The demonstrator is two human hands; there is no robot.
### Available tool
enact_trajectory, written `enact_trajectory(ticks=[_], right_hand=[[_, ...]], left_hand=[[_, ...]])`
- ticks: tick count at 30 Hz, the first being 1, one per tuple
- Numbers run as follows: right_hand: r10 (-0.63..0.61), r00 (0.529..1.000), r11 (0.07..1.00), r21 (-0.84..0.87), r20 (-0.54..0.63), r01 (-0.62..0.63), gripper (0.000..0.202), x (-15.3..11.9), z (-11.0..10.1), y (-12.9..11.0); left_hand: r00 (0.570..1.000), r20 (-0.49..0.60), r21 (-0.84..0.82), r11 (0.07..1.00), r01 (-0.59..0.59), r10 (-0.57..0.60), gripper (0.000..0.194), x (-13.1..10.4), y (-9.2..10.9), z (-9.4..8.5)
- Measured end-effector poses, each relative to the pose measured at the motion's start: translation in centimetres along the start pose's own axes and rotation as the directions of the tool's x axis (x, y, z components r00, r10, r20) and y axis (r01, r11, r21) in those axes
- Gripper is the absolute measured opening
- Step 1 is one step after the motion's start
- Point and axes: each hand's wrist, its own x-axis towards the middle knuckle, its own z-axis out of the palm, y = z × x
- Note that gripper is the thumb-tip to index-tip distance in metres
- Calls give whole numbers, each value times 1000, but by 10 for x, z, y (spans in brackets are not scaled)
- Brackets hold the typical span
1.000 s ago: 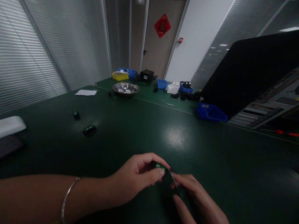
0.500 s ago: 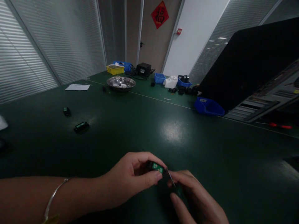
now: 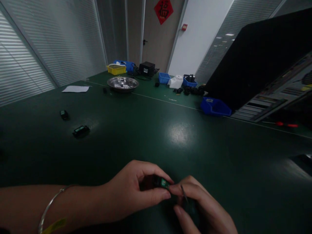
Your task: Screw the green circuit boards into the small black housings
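My left hand (image 3: 143, 187) is closed around a small black casing with a green circuit board (image 3: 164, 183), pinched between thumb and fingers. Close against its right end is my right hand (image 3: 202, 201), wrapped round a screwdriver (image 3: 184, 194) with a thin metal shaft and a dark handle mostly hidden by the palm. The shaft points up, apart from the casing, while the right index fingertip reaches the casing's end. Two similar black casings, one farther back (image 3: 64, 114) and one nearer (image 3: 81, 130), lie on the green table to the left.
A steel bowl (image 3: 123, 85) with small parts stands at the back, near a paper sheet (image 3: 76, 88) and a yellow bin (image 3: 117, 69). To the right are a blue bin (image 3: 215, 106), a large dark panel (image 3: 258, 55) and a red-handled tool (image 3: 287, 124).
The screwdriver's tip has moved away from the casing and its shaft is more upright. My right index fingertip has come to the casing's end. The camera view has shifted slightly.
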Motion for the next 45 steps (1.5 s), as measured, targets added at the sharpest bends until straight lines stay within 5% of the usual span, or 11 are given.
enact_trajectory(ticks=[8,45], right_hand=[[-85,994,995,-47,66,88,33,1,-1,1],[-121,988,990,-61,101,127,24,2,-5,1]], left_hand=[[998,65,132,991,-9,1,27,-2,3,2],[996,86,120,993,9,-20,26,-3,4,0]])
